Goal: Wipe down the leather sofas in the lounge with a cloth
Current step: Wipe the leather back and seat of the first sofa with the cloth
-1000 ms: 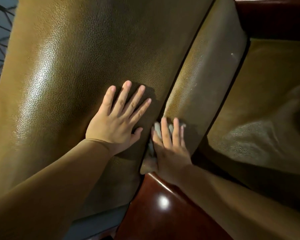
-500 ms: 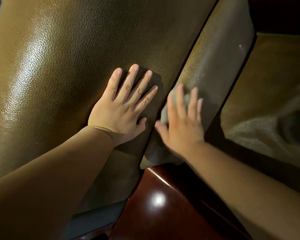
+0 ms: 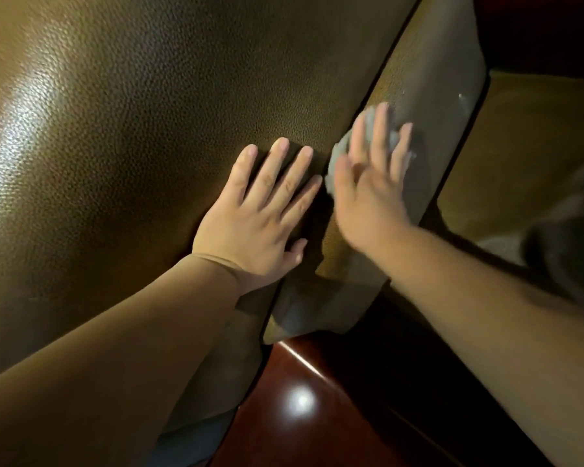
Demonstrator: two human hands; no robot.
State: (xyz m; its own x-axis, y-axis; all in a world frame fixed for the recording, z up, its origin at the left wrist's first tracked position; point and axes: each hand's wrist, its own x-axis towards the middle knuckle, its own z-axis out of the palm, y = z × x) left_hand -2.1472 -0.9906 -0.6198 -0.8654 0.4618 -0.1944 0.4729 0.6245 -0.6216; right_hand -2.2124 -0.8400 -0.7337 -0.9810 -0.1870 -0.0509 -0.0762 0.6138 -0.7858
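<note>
An olive-brown leather sofa cushion (image 3: 142, 136) fills the left and centre of the view. My left hand (image 3: 260, 217) lies flat on it with fingers spread. Beside it runs a narrower leather side panel (image 3: 439, 96). My right hand (image 3: 371, 183), blurred by motion, presses a grey cloth (image 3: 343, 148) against that panel with straight fingers. Most of the cloth is hidden under the palm; only its upper and left edges show.
A glossy dark red wooden armrest (image 3: 304, 409) sits at the bottom centre, just below the panel. Another leather seat cushion (image 3: 526, 150) lies to the right, partly in shadow. Dark wood (image 3: 547, 32) frames the top right corner.
My right hand has slid the cloth up along the side panel, away from the wooden armrest. My left hand has stayed flat on the big cushion.
</note>
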